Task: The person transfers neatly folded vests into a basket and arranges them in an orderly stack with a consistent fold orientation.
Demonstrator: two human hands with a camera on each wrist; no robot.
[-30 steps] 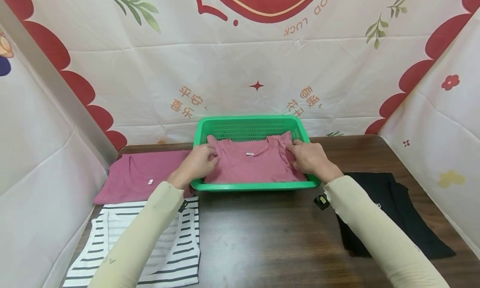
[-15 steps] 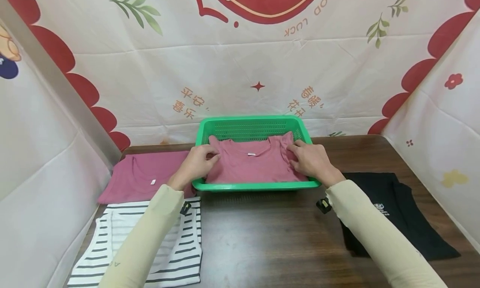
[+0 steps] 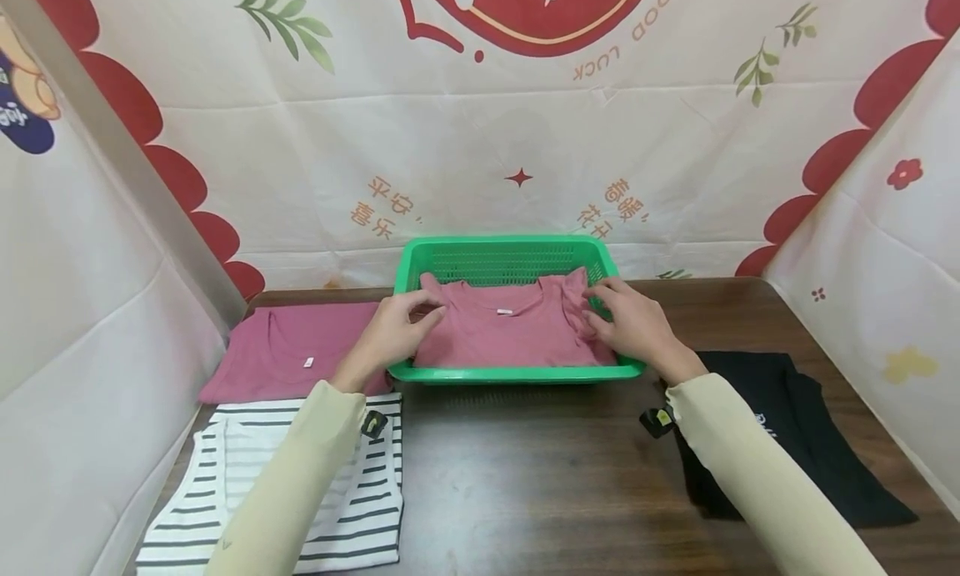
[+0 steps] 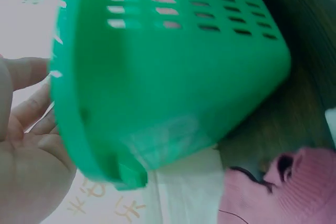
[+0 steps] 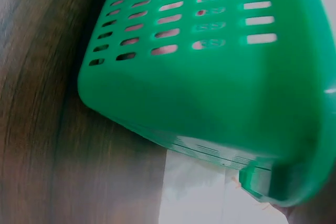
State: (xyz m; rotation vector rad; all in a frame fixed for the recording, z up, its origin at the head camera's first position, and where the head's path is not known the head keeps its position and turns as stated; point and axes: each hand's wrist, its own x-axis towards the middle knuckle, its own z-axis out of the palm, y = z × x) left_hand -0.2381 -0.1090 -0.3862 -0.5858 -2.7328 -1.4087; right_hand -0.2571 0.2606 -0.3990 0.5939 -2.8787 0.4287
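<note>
Pink shirt [image 3: 513, 340], label [image 3: 505, 312] in head view only

Before the green basket [image 3: 517, 375], the bare surface [image 3: 517, 476] offers a wide path. Left of it, the plum shirt [image 3: 288, 343] and striped garment [image 3: 382, 518] bound that path; right of it, the black garment [image 3: 802, 443] does. Close behind the basket hangs a cloth [image 3: 517, 126]. The left fingers [image 3: 420, 298] and right fingers [image 3: 606, 293] obstruct its 2 short ends; inside, a gap runs along its back wall.
</note>
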